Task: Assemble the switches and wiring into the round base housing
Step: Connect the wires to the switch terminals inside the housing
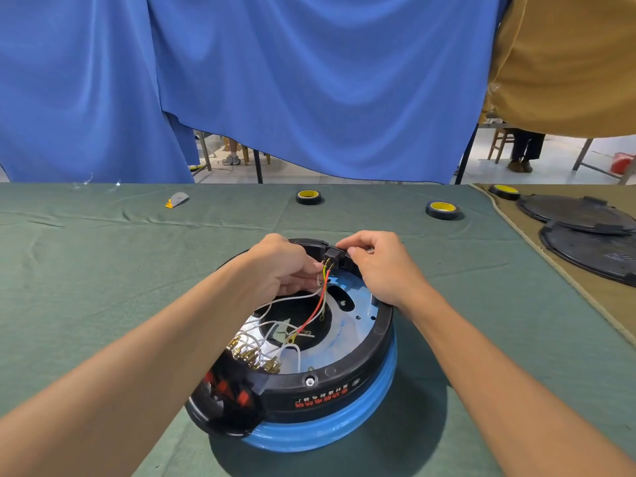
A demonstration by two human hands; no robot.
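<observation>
**A:** Round base housing (347, 390), where did it sit in the head view?

**B:** On the green tablecloth (103, 287), close in front of the person. It lay open side up, a black rim over a blue body.

**A:** And the hands?

**B:** Both worked at the far rim. The right hand (378, 270) pinched a black socket (333, 253) against the rim, I'd judge to seat it in its notch. The left hand (278, 270) had its fingers curled round the wires (318, 304) just below the socket: red, white and yellow-green. That was probably to steady them and keep them out of the opening.

**A:** The switches?

**B:** Red rocker switches (225, 387) sat in the near-left bulge. Their brass terminals (254, 356) pointed inward with white leads attached.

**A:** Anything in the way?

**B:** Loose leads looped across the middle hole, and they could snag.

**A:** What else was around?

**B:** A tape roll (308, 196) lay near the far edge, with two more further right. Two black round covers (581, 211) lay on a brown cloth to the right. A blue curtain (309, 80) hung behind.
</observation>
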